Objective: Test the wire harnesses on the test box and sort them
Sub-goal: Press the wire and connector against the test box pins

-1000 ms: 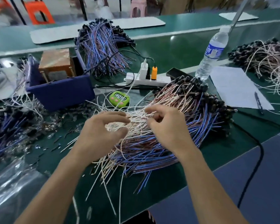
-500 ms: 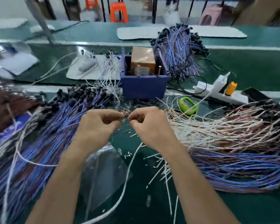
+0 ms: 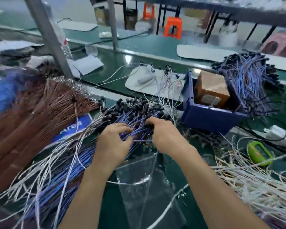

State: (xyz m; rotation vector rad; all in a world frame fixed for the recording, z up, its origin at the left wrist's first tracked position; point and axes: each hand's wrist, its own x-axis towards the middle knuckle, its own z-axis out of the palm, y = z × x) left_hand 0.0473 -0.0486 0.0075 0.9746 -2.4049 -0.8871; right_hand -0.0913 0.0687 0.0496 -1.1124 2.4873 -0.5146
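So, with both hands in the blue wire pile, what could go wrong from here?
1. Both the left hand and right hand have fingers among the blue harness pile; pulling away may snag neighbouring wires and drag them out.
2. White loose wires cross that pile beside the brown bundle, so sorted groups could mix.
3. The clear bag lies between the forearms and may be swept aside.

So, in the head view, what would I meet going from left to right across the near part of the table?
brown wire bundle → blue label → left hand → right hand → blue bin → green timer
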